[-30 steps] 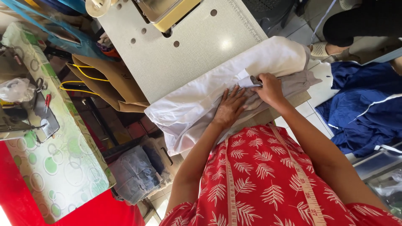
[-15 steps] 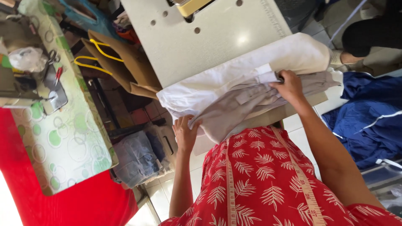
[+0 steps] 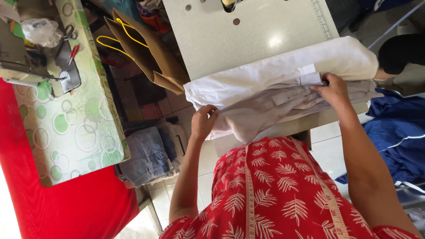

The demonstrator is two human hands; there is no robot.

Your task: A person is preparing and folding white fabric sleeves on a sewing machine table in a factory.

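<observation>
A pile of white fabric (image 3: 274, 75) lies across the near edge of a pale grey sewing-machine table (image 3: 230, 44). Over it sits a greyish-white folded piece (image 3: 265, 108). My left hand (image 3: 203, 121) pinches the left end of that greyish piece where it hangs off the table edge. My right hand (image 3: 333, 90) presses and grips the fabric near a small white flap on the right. I wear a red leaf-print dress (image 3: 274, 190) with a measuring tape (image 3: 249, 194) draped around my neck.
A brown paper bag with yellow handles (image 3: 146, 48) stands left of the table. A second sewing table with a green-circle cloth (image 3: 75, 124) holds scissors and a plastic bag. Blue garments (image 3: 398, 132) lie right; folded denim (image 3: 146, 152) lies on the floor.
My left hand slid from the middle of the fabric down to its left end and took hold there. My right hand stayed on the fabric. The view shifted left.
</observation>
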